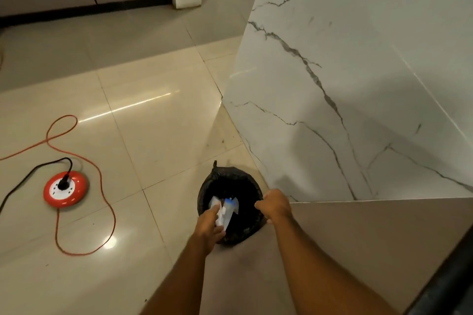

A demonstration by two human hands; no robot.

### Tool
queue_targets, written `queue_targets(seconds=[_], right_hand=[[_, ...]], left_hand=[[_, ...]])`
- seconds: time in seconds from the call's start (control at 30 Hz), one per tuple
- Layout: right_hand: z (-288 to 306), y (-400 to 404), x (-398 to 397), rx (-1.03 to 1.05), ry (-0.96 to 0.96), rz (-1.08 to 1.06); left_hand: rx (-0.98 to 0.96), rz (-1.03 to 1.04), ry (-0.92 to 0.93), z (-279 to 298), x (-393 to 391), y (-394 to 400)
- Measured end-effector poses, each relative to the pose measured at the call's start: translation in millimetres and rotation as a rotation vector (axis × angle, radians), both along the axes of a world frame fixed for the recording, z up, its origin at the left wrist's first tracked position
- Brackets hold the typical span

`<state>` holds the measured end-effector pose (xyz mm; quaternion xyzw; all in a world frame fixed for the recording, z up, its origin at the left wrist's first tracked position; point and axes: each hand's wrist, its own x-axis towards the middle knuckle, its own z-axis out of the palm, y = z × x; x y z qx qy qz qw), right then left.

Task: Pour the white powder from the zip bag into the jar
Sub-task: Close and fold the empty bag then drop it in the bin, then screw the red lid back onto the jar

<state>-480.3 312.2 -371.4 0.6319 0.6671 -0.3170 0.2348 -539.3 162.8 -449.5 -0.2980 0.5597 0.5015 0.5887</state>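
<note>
The left hand (208, 225) has its fingers closed on the crumpled zip bag (225, 210), long axis toward 12 o'clock over the black-lined bin (230, 179), while the right hand (275, 206) at 3 o'clock pinches the liner's rim; no jar shows.

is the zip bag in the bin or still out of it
Partly in: the zip bag sits over the bin's dark opening, gripped by the left hand.

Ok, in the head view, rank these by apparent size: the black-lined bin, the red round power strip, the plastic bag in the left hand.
1. Black-lined bin
2. Red round power strip
3. Plastic bag, partly hidden by the left hand, so its true extent is unsure.
</note>
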Motion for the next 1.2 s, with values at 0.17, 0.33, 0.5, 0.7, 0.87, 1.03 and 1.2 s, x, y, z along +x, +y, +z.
queue_targets(seconds=[0.17, 0.33, 0.5, 0.7, 0.87, 1.03, 1.2], right_hand=[[-8.5, 11.6, -11.7, -0.003, 0.076, 0.004], [11.1, 4.4, -12.9, -0.044, 0.089, 0.019], [81.8, -5.9, -8.8, -0.052, 0.152, 0.076], [214.1, -14.2, 26.9, 0.068, 0.333, 0.065], [310.2, -26.4, 88.4, 0.211, 0.477, 0.017], [398.6, -44.9, 193.0, 0.405, 0.591, -0.065], [457.1, -76.8, 299.3, 0.545, 0.671, -0.145]], left_hand=[[0.001, 0.002, 0.058, -22.8, 8.1, -12.3], [0.023, -0.085, 0.129, 2.9, 12.4, -18.7], [0.076, -0.227, 0.328, 79.5, 0.0, 10.6], [0.276, -0.365, 0.541, 224.0, 12.8, 41.2], [0.407, -0.457, 0.662, 329.5, 50.9, 40.2], [0.551, -0.548, 0.820, 422.2, 128.1, 28.2], [0.714, -0.614, 0.943, 486.2, 217.3, 7.2]])
